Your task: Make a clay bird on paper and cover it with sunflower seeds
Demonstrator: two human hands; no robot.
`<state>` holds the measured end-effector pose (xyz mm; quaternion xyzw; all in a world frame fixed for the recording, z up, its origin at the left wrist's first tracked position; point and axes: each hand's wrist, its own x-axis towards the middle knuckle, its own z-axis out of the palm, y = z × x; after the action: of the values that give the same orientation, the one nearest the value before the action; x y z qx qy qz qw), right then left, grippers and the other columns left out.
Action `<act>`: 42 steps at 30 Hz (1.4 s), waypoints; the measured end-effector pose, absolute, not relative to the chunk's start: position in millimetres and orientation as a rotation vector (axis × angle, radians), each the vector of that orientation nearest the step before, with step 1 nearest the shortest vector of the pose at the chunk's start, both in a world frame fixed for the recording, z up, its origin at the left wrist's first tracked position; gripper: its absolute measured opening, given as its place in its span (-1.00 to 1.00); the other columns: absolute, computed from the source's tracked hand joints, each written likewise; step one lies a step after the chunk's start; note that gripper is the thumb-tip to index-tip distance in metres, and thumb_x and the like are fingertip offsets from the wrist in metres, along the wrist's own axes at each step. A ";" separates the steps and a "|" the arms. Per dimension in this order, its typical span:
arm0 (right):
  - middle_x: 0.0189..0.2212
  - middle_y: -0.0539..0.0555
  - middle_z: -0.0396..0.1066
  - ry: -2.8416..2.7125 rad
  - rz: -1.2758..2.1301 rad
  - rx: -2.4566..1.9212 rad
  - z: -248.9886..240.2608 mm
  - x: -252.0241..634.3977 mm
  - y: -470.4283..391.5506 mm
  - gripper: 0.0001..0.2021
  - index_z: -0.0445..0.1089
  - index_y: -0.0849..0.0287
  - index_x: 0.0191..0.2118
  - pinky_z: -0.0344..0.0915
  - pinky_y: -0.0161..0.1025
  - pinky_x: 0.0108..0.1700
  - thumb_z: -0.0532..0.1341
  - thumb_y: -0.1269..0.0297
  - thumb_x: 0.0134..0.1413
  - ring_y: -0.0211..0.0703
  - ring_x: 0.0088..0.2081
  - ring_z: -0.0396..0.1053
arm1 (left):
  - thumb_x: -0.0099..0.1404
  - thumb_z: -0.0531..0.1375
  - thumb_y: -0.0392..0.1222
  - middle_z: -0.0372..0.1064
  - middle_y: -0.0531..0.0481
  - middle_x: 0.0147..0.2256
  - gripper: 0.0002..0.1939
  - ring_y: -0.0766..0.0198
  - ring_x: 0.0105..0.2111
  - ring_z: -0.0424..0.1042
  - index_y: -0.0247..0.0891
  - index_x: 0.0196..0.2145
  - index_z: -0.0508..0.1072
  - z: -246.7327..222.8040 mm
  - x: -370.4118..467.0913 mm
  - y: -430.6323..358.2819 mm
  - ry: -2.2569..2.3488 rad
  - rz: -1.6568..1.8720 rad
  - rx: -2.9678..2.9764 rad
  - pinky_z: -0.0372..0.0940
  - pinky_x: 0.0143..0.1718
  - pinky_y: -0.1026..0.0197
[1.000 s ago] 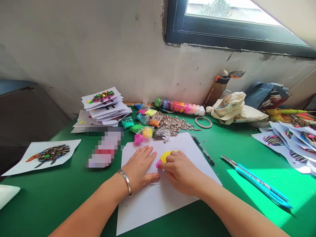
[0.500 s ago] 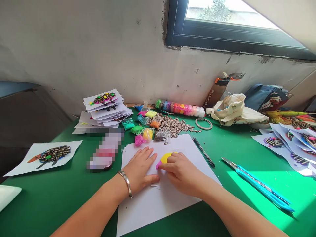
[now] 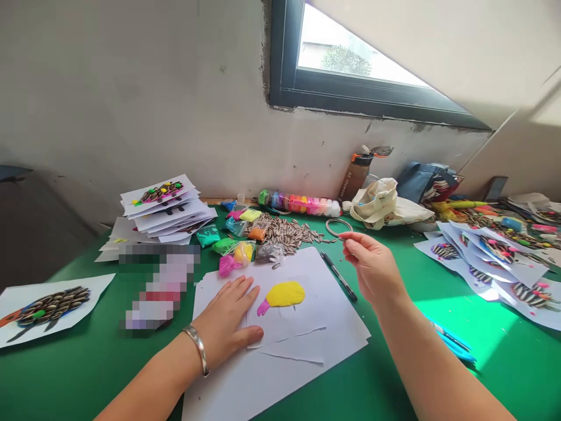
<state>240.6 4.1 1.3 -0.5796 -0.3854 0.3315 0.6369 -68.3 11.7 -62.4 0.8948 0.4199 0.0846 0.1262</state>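
Note:
My left hand (image 3: 230, 318) lies flat with its fingers spread, pressing on the white paper (image 3: 228, 386). Beside its fingers, a turtle-like shape has a flat yellow clay body (image 3: 286, 293) and a small pink clay head (image 3: 263, 307). Thin drawn legs show below the yellow. My right hand (image 3: 372, 263) is off the paper, above the table to the right. Its thumb and fingers pinch the near edge of a thin roll of tape (image 3: 336, 220). A black pen (image 3: 338, 276) lies along the paper's right edge, left of that hand.
Clay packets (image 3: 243, 252) and a heap of sunflower seeds (image 3: 284, 231) lie behind the paper. A blue cutter (image 3: 456, 345) is partly behind my right forearm. Stacks of finished pictures (image 3: 166, 213) stand left, more pictures (image 3: 486, 257) right. A bottle (image 3: 354, 175) leans by the wall.
My right hand has left the pink clay and moved right and away from me, closing on the tape roll. My left hand stays on the paper. The view has turned right.

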 end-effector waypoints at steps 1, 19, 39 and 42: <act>-0.42 0.03 0.43 -0.961 0.808 -1.340 -0.2 236.8 3.7 -0.79 0.51 0.14 -0.28 0.26 -0.23 -0.31 0.28 0.17 -0.05 -0.23 -0.41 0.30 | 0.23 0.17 0.20 0.00 -0.18 0.30 -0.28 -0.13 0.29 -0.03 -0.15 0.25 0.19 -62.5 -68.4 11.6 1.229 0.252 2.616 -0.02 0.26 -0.19; -0.26 0.04 0.53 -1.627 0.806 -1.556 -42.3 197.3 8.9 -0.76 0.53 0.11 -0.26 0.35 -0.22 -0.17 0.11 0.35 0.08 -0.13 -0.21 0.45 | 0.26 0.05 0.31 0.10 -0.16 0.27 -0.28 -0.11 0.26 0.06 -0.16 0.23 0.23 -64.1 -71.9 14.2 1.219 0.333 2.667 0.10 0.22 -0.13; -0.33 0.06 0.47 -1.962 0.615 -1.571 -49.4 198.2 8.0 -0.75 0.51 0.14 -0.33 0.23 -0.27 -0.24 0.08 0.47 0.07 -0.17 -0.28 0.35 | 0.15 0.14 0.37 0.11 -0.28 0.25 -0.16 -0.27 0.28 -0.04 -0.25 0.21 0.27 -44.0 -67.3 14.7 1.164 0.247 2.649 0.01 0.23 -0.29; -0.35 0.06 0.45 -1.995 0.593 -1.574 -48.7 197.2 7.9 -0.74 0.51 0.15 -0.33 0.21 -0.29 -0.23 0.07 0.50 0.08 -0.18 -0.28 0.34 | 0.19 0.08 0.38 0.13 -0.28 0.24 -0.18 -0.25 0.28 -0.04 -0.29 0.19 0.29 -35.5 -67.2 11.4 1.139 0.281 2.681 -0.02 0.24 -0.30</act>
<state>197.2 7.9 -48.7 -0.5820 -0.7376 0.2193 0.2628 -67.2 11.4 -35.5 0.9109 0.3868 0.0955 0.1073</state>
